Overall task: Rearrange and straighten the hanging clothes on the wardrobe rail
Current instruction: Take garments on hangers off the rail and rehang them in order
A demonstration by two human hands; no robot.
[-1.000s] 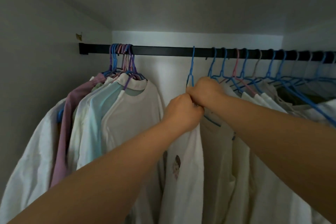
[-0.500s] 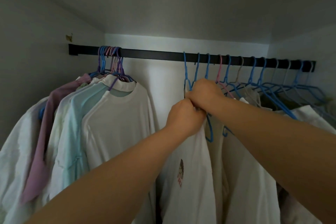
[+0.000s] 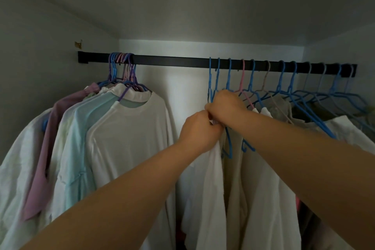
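- While both arms reached up to frame centre, the left hand (image 3: 199,129) and right hand (image 3: 224,107) met at the collar of a white shirt (image 3: 211,184), touching each other.
- Each grip was closed on the collar fabric, fingers curled tight, just under a blue hanger (image 3: 211,79).
- That hanger hooked the black rail (image 3: 172,61) running across the upper frame.
- At upper left hung a bunched group of shirts (image 3: 97,128); to the right, more hangers (image 3: 288,85) spread along the rail, some bare.
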